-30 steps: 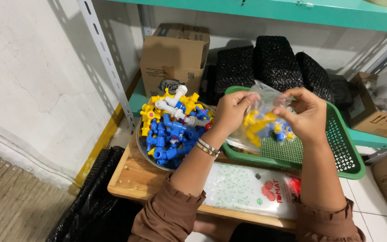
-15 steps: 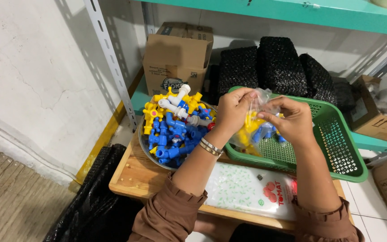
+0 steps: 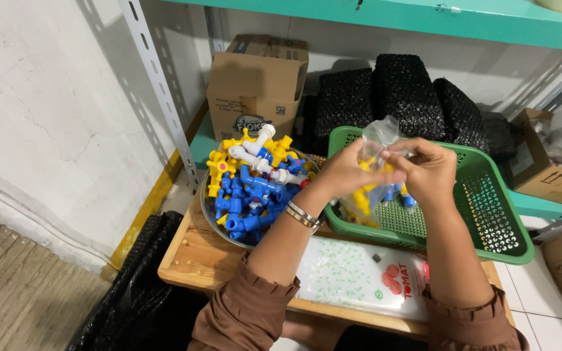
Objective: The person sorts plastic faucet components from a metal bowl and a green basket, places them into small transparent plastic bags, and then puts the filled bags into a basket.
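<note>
Where the wooden tabletop meets the person's body at its near edge, two brown gathered sleeves come into view, and a flat plastic packet printed with green leaves and red fruit lies along that edge between the forearms. Toward the near left corner a crumpled black plastic sheet hangs down beside the table. Above the middle of the tabletop the left hand, with silver bangles on its wrist, and the right hand are brought together, fingertips nearly touching, both pinched on the top of a small clear plastic bag that holds yellow and blue plastic fittings. This bag hangs over the left end of a green perforated plastic basket, which sits along the right side of the table and juts past its right edge. Just left of the basket, on the table's left half, stands a round metal bowl heaped with blue, yellow and white plastic tap fittings. Beyond the far edge a brown cardboard box rests on a lower teal shelf, with black mesh bundles stacked to its right against the wall.
</note>
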